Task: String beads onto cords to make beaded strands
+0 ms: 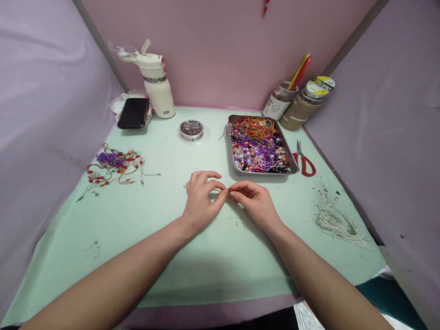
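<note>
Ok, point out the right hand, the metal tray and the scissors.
Right hand (259, 201): head view, back of hand.
Metal tray (263, 173): head view, on its near rim.
Scissors (299, 149): head view, on the blades.

In front of the tray (264, 173), hands (201, 197) partly hide a red bead (230, 190); above the tray, a strand (265, 8) is cropped.

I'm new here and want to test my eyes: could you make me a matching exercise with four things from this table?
1. red bead
2. scissors
3. phone
4. metal tray

A. beside the cream bottle
B. holding beads and threads
C. at the fingertips of the right hand
D. red-handled, lying right of the tray

Pairs: 1-C, 2-D, 3-A, 4-B
</note>
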The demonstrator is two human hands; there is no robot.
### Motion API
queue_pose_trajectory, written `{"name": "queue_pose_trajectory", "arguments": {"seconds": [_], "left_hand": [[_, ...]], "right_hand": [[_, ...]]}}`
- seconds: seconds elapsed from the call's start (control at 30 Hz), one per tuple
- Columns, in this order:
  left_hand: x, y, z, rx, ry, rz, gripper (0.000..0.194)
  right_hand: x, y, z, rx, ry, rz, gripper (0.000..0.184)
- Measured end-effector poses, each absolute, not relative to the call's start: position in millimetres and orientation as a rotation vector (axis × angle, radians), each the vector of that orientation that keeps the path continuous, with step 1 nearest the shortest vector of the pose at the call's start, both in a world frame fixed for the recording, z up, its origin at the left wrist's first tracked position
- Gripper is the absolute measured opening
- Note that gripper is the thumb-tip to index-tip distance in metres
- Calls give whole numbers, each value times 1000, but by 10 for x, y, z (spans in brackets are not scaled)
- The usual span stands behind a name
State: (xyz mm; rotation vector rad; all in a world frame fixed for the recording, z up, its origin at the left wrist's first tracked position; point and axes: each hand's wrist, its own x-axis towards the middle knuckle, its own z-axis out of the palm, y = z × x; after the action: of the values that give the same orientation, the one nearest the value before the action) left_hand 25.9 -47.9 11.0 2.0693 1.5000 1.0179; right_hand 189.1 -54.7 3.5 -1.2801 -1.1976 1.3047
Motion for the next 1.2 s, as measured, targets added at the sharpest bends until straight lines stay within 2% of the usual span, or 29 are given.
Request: {"name": "queue_pose_trajectory", "arguments": {"seconds": [1.2], "left_hand": [[243, -453, 110, 2057, 1500, 910, 12]], "right_hand": [[1905, -555, 16, -1337, -1308, 1180, 15]]}}
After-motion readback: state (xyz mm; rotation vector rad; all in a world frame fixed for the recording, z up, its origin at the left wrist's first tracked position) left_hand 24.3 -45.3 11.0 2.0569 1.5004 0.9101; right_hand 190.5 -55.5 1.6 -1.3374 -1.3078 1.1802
